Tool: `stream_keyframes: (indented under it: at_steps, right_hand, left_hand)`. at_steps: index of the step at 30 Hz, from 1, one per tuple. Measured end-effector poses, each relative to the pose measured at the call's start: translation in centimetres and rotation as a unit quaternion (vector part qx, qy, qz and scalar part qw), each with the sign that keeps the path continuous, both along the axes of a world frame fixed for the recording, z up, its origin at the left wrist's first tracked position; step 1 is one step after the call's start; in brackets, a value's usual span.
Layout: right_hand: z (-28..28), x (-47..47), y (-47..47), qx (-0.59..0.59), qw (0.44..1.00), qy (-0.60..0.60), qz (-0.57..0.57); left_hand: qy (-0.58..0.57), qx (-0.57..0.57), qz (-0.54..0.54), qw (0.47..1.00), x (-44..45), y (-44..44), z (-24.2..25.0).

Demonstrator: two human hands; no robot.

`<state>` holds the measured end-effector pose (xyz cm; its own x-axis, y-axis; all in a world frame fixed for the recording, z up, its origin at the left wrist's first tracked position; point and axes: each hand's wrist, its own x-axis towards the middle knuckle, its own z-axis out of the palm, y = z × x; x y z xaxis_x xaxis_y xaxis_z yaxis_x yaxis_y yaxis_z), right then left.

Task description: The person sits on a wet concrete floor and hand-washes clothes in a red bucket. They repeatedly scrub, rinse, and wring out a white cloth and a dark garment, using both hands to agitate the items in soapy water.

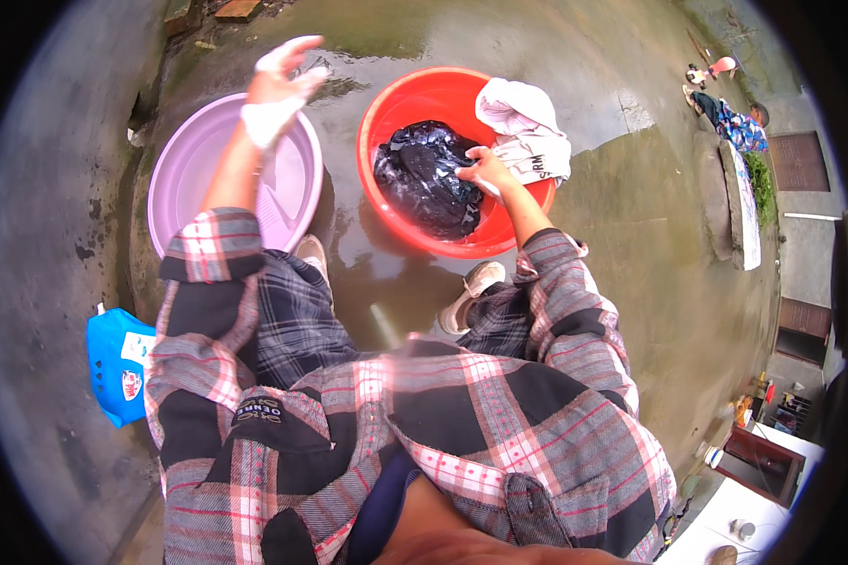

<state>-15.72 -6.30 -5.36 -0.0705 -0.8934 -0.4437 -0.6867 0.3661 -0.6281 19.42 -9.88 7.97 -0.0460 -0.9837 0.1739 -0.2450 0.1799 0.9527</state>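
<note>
My left hand, with white suds on its fingers and wrist, is raised over the far rim of a purple plastic basin. Its fingers are apart and nothing is in them. That basin has a ridged washboard part and holds no clothes that I can see. My right hand is in a red plastic basin, with fingers spread at the edge of wet dark clothing; whether it grips the cloth I cannot tell. A white garment with black lettering hangs over the right rim of the red basin.
A blue detergent bag stands on the concrete at the left. Wet ground lies between my shoes. At the far right a person is by a stone slab, near a pink and white ride-on toy. Bricks lie at the top left.
</note>
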Motion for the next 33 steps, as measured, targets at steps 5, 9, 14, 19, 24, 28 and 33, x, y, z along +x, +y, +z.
stream_keyframes:
  at_steps: [5,9,14,19,24,28,33]
  right_hand:
    - [-0.6,1.0,-1.1,0.041,0.973,0.168,0.152]
    - [-0.4,3.7,-1.8,0.04,0.924,0.272,0.265]
    - [-2.3,8.1,-1.1,0.09,0.861,0.332,0.376]
    - [-9.3,9.0,-2.7,0.093,0.831,0.388,0.388]
    - [-14.7,7.6,-5.6,0.151,0.886,0.281,0.336]
    - [-14.3,5.6,-7.2,0.142,0.941,0.188,0.242]
    - [-14.5,5.0,-10.2,0.076,0.958,0.163,0.224]
  left_hand:
    - [-0.08,-0.047,-0.09,0.992,-9.3,4.5,0.9]
    - [0.046,0.14,-0.045,0.988,-9.6,3.7,-1.4]
    - [0.009,0.016,-0.04,0.999,-9.0,0.8,-1.8]
    - [0.025,0.106,-0.042,0.993,-8.8,-0.5,-1.3]
    - [0.02,0.129,-0.037,0.991,-8.4,-0.9,-1.4]
    - [0.091,0.144,-0.051,0.984,-8.4,-0.7,-2.1]
    - [0.034,0.117,-0.069,0.99,-8.2,-0.3,-2.0]
